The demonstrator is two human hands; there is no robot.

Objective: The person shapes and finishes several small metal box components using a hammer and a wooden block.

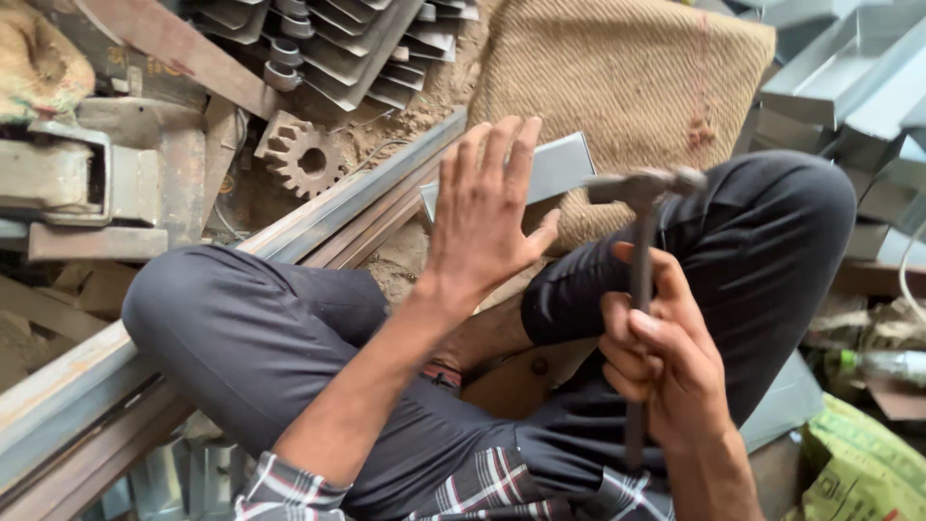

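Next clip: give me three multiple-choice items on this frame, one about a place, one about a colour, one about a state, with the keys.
1. Where does the toothed gear lie?
A. upper left, on the dirt
B. on the burlap mat
C. in the left hand

2. What colour are the trousers?
A. white
B. dark
C. red

3. How is the left hand?
A. fist
B. flat, fingers spread
C. gripping the hammer

Answers:
1 A, it lies beside the long metal rail.
2 B, dark cloth covers both knees.
3 B, it is open by the metal piece; the right hand holds the hammer.
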